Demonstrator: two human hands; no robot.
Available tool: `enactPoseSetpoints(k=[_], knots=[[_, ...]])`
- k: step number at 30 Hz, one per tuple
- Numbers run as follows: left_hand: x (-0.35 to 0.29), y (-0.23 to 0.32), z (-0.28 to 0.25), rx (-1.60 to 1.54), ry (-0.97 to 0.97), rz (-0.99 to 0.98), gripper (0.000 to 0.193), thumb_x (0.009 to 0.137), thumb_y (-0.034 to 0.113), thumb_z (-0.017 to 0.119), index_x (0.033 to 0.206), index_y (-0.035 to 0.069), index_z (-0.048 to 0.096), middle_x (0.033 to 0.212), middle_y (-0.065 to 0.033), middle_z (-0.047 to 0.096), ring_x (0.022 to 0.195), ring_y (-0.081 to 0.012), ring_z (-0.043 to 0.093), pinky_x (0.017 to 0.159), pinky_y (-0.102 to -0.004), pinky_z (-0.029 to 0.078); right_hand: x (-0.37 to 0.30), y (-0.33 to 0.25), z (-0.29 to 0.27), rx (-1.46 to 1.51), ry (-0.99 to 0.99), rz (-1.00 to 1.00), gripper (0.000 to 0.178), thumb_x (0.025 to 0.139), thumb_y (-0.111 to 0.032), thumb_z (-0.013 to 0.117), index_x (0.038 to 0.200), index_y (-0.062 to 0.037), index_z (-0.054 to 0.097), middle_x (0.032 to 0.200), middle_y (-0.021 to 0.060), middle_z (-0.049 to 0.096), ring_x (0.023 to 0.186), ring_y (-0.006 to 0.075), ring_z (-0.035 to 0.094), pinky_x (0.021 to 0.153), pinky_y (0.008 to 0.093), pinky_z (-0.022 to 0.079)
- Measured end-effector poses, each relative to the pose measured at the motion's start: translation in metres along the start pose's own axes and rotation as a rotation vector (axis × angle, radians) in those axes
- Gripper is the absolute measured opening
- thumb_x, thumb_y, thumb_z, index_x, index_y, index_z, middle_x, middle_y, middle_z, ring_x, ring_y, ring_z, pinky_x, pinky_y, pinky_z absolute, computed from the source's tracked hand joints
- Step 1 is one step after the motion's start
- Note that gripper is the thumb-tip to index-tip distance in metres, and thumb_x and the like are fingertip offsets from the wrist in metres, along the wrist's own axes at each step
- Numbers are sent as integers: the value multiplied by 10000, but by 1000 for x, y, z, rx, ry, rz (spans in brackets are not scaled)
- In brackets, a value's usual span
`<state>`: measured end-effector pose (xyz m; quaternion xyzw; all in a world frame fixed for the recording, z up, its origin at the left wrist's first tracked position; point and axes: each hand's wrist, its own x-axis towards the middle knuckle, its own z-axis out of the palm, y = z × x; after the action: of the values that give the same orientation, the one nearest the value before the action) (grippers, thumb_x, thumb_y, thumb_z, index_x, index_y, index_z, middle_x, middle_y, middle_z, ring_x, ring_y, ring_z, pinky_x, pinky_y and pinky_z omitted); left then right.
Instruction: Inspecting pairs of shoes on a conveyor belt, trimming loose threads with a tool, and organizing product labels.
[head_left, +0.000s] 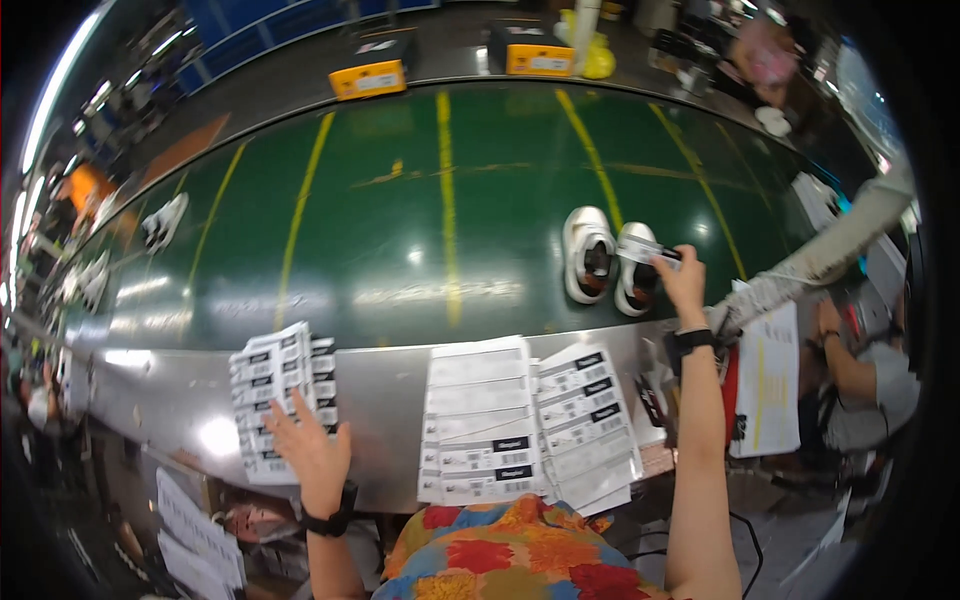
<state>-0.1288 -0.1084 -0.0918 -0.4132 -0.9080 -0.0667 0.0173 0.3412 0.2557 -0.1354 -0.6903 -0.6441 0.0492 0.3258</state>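
Green belt (400, 220) carries white shoes (610, 262); right hand (684, 282) pinches label (648, 251), left hand (312, 450) flat on stickers (275, 385).

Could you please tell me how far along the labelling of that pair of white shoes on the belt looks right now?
Done: label sheets lie spread on the metal ledge. In hand: the right hand holds a label over the white shoes on the green belt, while the left hand rests on another label stack. Left: no label visibly sits on the shoes yet.
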Motion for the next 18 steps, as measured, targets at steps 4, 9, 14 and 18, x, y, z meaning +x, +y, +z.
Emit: enactPoseSetpoints(k=[4, 9, 14, 18], knots=[[-12, -31, 23, 15, -61, -145, 994, 739, 364, 769, 1509, 43, 230, 1499, -352, 186, 1365, -590, 167, 983, -755, 253, -17, -30, -5, -193, 178, -107, 836, 746, -237, 807, 1441, -69, 374, 1289, 255, 408, 1179, 419, 422, 1033, 465, 359], [-8, -39, 37, -141, -57, -204, 955, 746, 402, 723, 1497, 30, 266, 1470, -358, 247, 1336, -609, 218, 951, -773, 262, -59, -87, -26, -30, 185, -278, 772, 804, -140, 737, 1465, -63, 347, 1378, 213, 359, 1306, 385, 353, 1102, 469, 292], [-9, -46, 32, -144, -11, -103, 835, 752, 366, 705, 1444, 28, 383, 1455, -315, 329, 1303, -596, 291, 927, -741, 319, -90, -125, -43, 90, -18, -344, 694, 825, -128, 708, 1434, -55, 384, 1356, 183, 404, 1292, 361, 389, 1073, 453, 323], [4, -84, 11, -383, 21, -9, 685, 772, 318, 742, 1317, -26, 509, 1332, -296, 493, 1205, -514, 460, 961, -576, 412, -128, -157, -41, 446, -554, -268, 473, 813, -96, 694, 1264, -61, 557, 1213, 83, 582, 1118, 200, 547, 834, 312, 470]])
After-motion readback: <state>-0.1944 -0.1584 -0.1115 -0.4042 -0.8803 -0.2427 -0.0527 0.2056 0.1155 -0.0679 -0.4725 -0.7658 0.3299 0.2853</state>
